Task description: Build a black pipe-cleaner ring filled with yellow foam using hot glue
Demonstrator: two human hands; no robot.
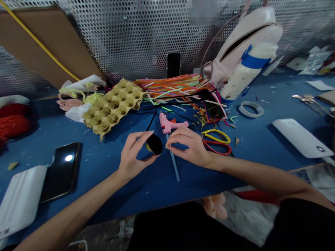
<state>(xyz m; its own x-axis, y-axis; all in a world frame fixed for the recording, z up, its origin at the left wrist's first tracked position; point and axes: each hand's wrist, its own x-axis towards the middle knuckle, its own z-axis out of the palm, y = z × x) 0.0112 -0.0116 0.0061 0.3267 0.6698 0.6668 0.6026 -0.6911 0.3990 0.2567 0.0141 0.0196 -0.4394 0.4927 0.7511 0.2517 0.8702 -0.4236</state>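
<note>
My left hand (133,156) is shut on a round black disc (154,144), holding it upright by the edge between thumb and fingers. A thin black pipe cleaner (151,120) rises just behind the disc, and I cannot tell if they are joined. My right hand (186,144) lies to the right of the disc, with its fingertips pinched close to the disc's edge. A translucent glue stick (173,161) runs beneath those fingertips. A pink hot glue gun (170,123) lies just beyond the hands, and scissors with yellow and red handles (216,145) lie to the right.
On the blue worktable (104,195) are a cardboard egg tray (111,106), a heap of coloured pipe cleaners (175,89), a smartphone (61,170), a white bottle (246,71), a pale pink bag (248,43), and a tape roll (250,109). Perforated metal sheeting (131,38) stands behind.
</note>
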